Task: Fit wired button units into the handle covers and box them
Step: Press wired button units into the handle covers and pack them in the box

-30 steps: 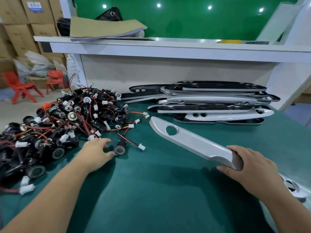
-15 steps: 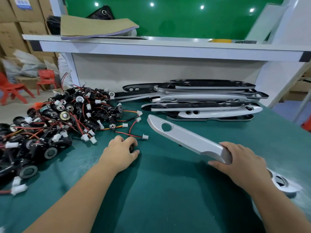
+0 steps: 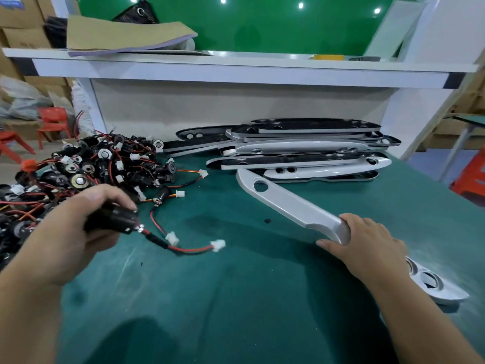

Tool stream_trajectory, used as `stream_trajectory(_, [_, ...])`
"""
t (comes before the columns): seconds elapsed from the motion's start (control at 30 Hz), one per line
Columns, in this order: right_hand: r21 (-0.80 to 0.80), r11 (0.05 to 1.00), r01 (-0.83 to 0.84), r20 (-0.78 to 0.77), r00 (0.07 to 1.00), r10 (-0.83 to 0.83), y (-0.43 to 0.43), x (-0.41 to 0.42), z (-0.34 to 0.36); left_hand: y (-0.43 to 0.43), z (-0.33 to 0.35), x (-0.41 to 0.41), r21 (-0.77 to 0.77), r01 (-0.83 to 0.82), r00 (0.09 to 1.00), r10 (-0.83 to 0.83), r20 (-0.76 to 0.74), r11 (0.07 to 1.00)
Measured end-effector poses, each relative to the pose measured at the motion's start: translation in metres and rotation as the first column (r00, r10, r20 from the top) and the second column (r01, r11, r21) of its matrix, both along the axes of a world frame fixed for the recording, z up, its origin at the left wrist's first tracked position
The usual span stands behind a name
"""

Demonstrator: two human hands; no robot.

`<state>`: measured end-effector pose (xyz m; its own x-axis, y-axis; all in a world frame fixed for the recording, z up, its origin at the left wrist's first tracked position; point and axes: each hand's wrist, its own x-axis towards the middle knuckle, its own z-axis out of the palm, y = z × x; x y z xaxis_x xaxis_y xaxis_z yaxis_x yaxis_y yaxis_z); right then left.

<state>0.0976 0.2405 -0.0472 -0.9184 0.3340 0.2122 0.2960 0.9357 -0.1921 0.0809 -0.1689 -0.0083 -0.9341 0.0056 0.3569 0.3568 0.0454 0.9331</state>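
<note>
L hand (image 3: pixel 78 227) at 9 o'clock, fingers curled round one black button unit (image 3: pixel 112 219) (blurred). Its red/black wire (image 3: pixel 189 250) trails toward 3, ending in white plugs (image 3: pixel 218 245); can't tell if they touch the green counter (image 3: pixel 236 298). R hand (image 3: pixel 367 245) at 4 grips near end of silver handle cover (image 3: pixel 288 203); round hole (image 3: pixel 260 185) at far end, toward 12. Unit pile (image 3: pixel 86 166) at 10, cover stack (image 3: pixel 301 151) at 1.

Handling, est.: unit light, rigid body, thin wires snag-prone, so hold by body, not wire. Cover stiff, light, glossy, prob. slippery; end grip ok, keep hole free. No box in view.
</note>
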Motion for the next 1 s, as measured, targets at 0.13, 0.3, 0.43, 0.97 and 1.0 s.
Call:
stream_trajectory(0.13, [0.072, 0.997, -0.043, 0.003, 0.999, 0.043, -0.007, -0.001, 0.0, 0.014, -0.007, -0.001, 0.265, -0.051, 0.998, 0.057, -0.015, 0.963])
stream_trajectory(0.3, [0.124, 0.986, -0.11, -0.012, 0.994, 0.113, -0.017, -0.002, -0.002, 0.036, -0.007, -0.005, 0.252, -0.222, 0.972, 0.233, -0.013, 0.942])
stream_trajectory(0.43, [0.186, 0.973, -0.136, -0.049, 0.988, 0.148, -0.024, -0.001, -0.006, 0.033, -0.015, -0.004, 0.121, -0.238, 0.969, 0.244, -0.038, 0.964])
stream_trajectory(0.97, [0.254, 0.945, -0.208, -0.184, 0.948, 0.258, -0.039, 0.005, -0.003, 0.04, -0.015, -0.005, 0.211, -0.186, 0.982, 0.191, -0.002, 0.959])
stream_trajectory(1.0, [0.266, 0.938, -0.223, -0.221, 0.933, 0.285, -0.041, 0.006, -0.003, 0.041, -0.014, -0.004, 0.184, -0.179, 0.983, 0.184, -0.006, 0.966])
